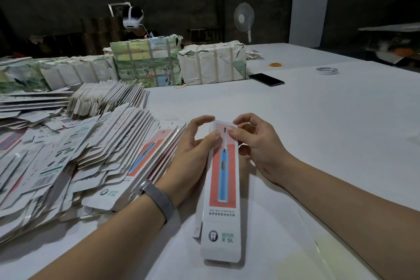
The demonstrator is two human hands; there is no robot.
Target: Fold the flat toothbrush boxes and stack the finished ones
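Fingers [213,137] of the left hand [193,150] and right hand [256,143] curl round the far end of the box [223,179], thumbs pressing its printed face while forefingers hook over the top edge. The box lies lengthwise on the white table [318,125], near end pointing at the person, already raised into a sleeve, or so it appears.

It is thin printed card: probably light, springy along the creases, easy to dent on the long faces. The safest hold seems to be at the corners and end flaps, as now, not mid-panel. The glossy face may slip under dry thumbs.

Left of the box, just beside the left wrist, lies the heap of flat boxes [68,154], its edges ragged and easily snagged. Right of the box the table offers open room for stacking. Beyond the box stand wrapped bundles [211,63], a phone [267,79] and a tape roll [327,70], well apart.
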